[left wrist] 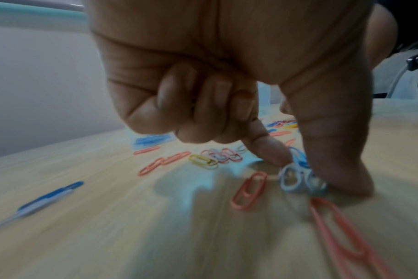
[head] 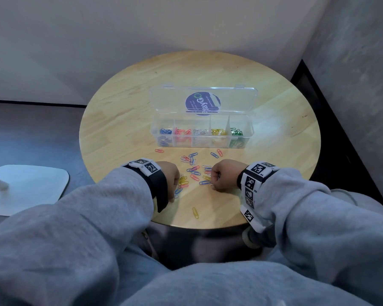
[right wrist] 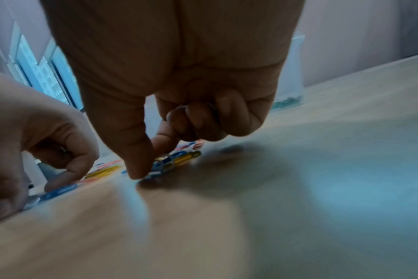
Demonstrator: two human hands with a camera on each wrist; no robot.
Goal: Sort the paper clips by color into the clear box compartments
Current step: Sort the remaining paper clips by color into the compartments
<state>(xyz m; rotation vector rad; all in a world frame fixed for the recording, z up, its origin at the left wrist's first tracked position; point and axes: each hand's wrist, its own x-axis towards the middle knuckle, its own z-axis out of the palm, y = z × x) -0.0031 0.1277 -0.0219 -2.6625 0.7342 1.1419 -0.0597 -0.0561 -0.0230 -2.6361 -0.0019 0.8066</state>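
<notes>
The clear box [head: 201, 142] stands open at mid-table, its compartments holding blue, red, white, yellow and green clips from left to right. Loose paper clips [head: 194, 171] of mixed colours lie between my hands near the front edge. My left hand [head: 175, 188] [left wrist: 306, 177] has index finger and thumb down on the table, pinching white clips [left wrist: 296, 181]; its other fingers are curled. My right hand [head: 213, 180] [right wrist: 153, 164] pinches a small whitish clip [right wrist: 155, 172] among blue and yellow ones, and a wire-like clip shows in its curled fingers.
The round wooden table [head: 119, 120] sits in a corner between two walls. A single yellow clip [head: 195, 212] lies near the front edge and a red one [head: 159, 150] by the box. A white lamp base [head: 29, 186] is on the floor at left.
</notes>
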